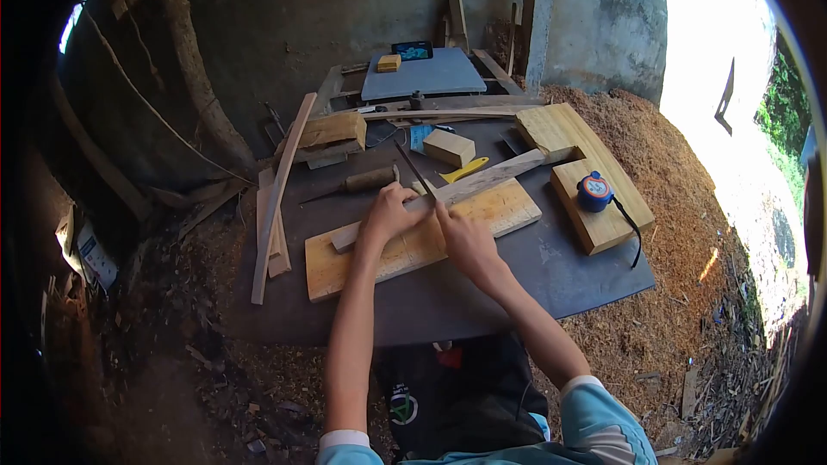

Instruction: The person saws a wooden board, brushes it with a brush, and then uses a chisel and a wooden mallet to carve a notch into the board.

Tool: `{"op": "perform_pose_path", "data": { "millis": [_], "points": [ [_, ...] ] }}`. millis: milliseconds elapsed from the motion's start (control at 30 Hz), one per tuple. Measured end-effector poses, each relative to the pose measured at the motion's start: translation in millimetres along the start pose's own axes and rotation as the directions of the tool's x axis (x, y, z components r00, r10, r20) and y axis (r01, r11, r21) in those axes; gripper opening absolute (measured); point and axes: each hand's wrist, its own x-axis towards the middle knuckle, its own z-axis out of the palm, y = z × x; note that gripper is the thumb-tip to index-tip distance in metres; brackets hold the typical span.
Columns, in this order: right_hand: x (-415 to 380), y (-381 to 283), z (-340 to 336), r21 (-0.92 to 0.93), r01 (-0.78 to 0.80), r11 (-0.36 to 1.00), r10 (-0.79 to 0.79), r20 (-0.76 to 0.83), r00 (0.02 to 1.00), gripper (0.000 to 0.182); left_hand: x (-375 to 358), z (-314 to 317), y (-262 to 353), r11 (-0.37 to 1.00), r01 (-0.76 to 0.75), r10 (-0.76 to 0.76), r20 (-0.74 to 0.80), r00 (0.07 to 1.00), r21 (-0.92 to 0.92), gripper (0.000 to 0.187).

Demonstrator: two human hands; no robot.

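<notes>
A long, greyish wooden strip (500, 174) lies slantwise over a thick, pale board (513, 203) on the dark tabletop. My left hand (389, 213) is closed around the strip left of its middle, the thumb side facing the blade. Just to its right, my right hand (468, 243) grips the near end of a narrow, dark blade (411, 164). The blade crosses the strip and points away to the upper left; its handle is hidden in my fingers. Beyond the strip are a yellow-handled tool (465, 170) and a small wood block (449, 147).
A blue tape measure (594, 192) sits on a large notched timber (594, 146) at the right. Left of my hands lie a wooden-handled pointed tool (366, 180) and long slats (282, 198). Farther back, a grey panel (424, 74) carries a phone (413, 51). Sawdust (668, 181) covers the ground.
</notes>
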Motion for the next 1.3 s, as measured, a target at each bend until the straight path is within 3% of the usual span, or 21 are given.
{"op": "perform_pose_path", "data": {
  "millis": [33,133,200,300,433,533,600,700,900,1000,1100,1200,1300],
  "points": [
    [22.1,3.8,15.5,-0.030,0.034,0.999,-0.035,-0.060,0.998,0.061,0.5,1.1,0.8,1.000,0.019,-0.019,0.012,1.000,-0.008,0.037],
    [-15.7,-4.8,3.0,-0.059,0.024,0.998,-0.029,-0.088,0.996,0.062,-0.1,-5.3,2.9,0.997,0.075,-0.075,0.051,0.996,-0.002,0.041],
    [-82.1,-15.0,-28.4,-0.043,-0.018,0.999,0.020,0.045,0.999,0.057,-1.5,-4.5,1.6,0.995,0.096,-0.097,0.065,0.993,0.014,0.042],
    [-106.0,-19.3,-37.4,-0.096,-0.028,0.995,0.035,0.070,0.997,0.058,0.5,-1.9,0.6,0.998,0.060,-0.060,0.061,0.996,0.012,0.041],
    [-21.7,-19.2,-13.8,-0.188,-0.004,0.982,-0.001,-0.028,1.000,0.056,-0.3,-0.7,-2.1,0.999,0.038,-0.040,0.044,0.998,0.032,0.041],
    [-30.0,-1.2,-12.2,-0.102,0.048,0.994,-0.056,-0.070,0.996,0.054,-1.1,-2.7,2.0,0.998,0.065,-0.066,0.045,0.997,0.008,0.043],
    [-82.5,-1.4,-33.7,0.015,-0.040,0.999,0.039,0.039,0.998,0.053,0.7,-5.0,1.6,0.998,0.061,-0.061,0.031,0.998,0.002,0.042],
    [-109.5,-7.4,-54.8,-0.012,-0.056,0.998,0.057,0.135,0.989,0.052,5.7,4.1,-13.7,0.999,-0.044,0.045,-0.032,0.998,0.025,0.040],
    [7.9,5.6,23.4,-0.040,0.078,0.996,-0.083,-0.148,0.985,0.062,2.5,0.9,-7.0,1.000,-0.011,0.012,0.030,0.999,-0.023,0.039],
    [-78.6,-13.8,-20.2,0.031,-0.068,0.997,0.067,0.032,0.997,0.061,-0.8,-2.9,-5.3,1.000,-0.019,0.019,0.058,0.998,0.012,0.039],
    [-90.8,-7.5,-34.1,0.011,-0.048,0.999,0.047,0.104,0.994,0.062,2.9,0.1,-4.4,1.000,-0.020,0.020,0.040,0.999,0.007,0.038],
    [-15.1,-5.1,-3.3,-0.039,0.004,0.999,-0.007,-0.082,0.997,0.059,2.0,-5.7,2.3,1.000,-0.020,0.019,0.057,0.998,0.012,0.035],
    [13.0,-5.1,14.2,-0.054,-0.037,0.998,0.033,-0.075,0.997,0.058,5.8,3.5,-11.1,1.000,-0.029,0.029,0.004,1.000,0.004,0.034]
  ]
}}
